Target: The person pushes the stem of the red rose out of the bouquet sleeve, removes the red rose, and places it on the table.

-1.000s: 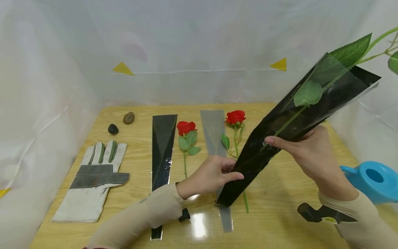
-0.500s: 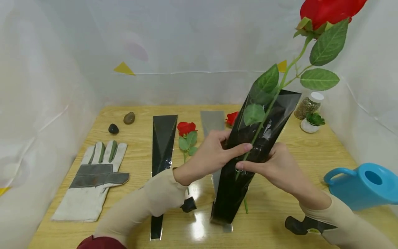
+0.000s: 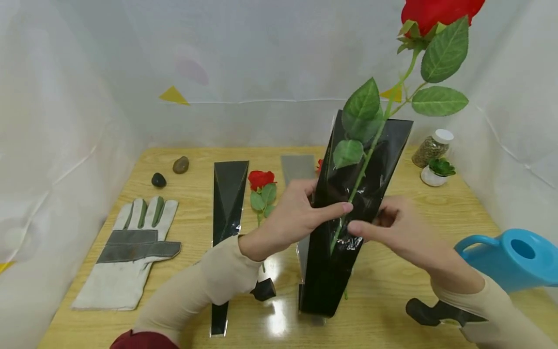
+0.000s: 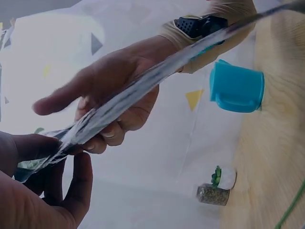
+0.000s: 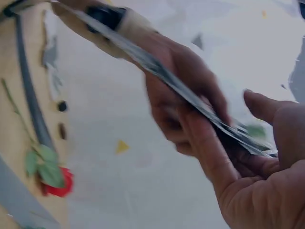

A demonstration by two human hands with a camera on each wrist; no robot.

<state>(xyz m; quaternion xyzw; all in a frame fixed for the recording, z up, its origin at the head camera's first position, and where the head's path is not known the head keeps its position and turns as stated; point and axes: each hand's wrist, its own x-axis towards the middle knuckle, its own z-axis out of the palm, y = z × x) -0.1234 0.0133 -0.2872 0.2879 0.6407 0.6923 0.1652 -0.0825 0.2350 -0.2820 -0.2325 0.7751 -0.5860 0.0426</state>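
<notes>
A black flower sleeve with a clear front (image 3: pixel 378 169) stands tilted over the table, holding a long-stemmed red rose (image 3: pixel 440 18). The bloom and upper leaves rise out of its wide top. My left hand (image 3: pixel 289 220) pinches the sleeve's left side, thumb in front and fingers behind. On the other side, my right hand (image 3: pixel 411 237) has its thumb lifted off the front. In the right wrist view, fairly straight fingers of the right hand (image 5: pixel 257 186) lie against the back of the sleeve (image 5: pixel 162 74). The stem's lower end is hard to make out.
Left of centre lie a flat black sleeve (image 3: pixel 228 194) and a small rose (image 3: pixel 261 180). A grey sleeve (image 3: pixel 298 167) and another rose are partly covered. Around them are a work glove (image 3: pixel 126 257), two stones (image 3: pixel 180 165), a watering can (image 3: pixel 505 261), a jar (image 3: pixel 432 148) and a potted plant (image 3: pixel 436 173).
The sleeve with the rose has swung more upright and shifted left. My left hand now grips it higher up. The right thumb has just come away from its front.
</notes>
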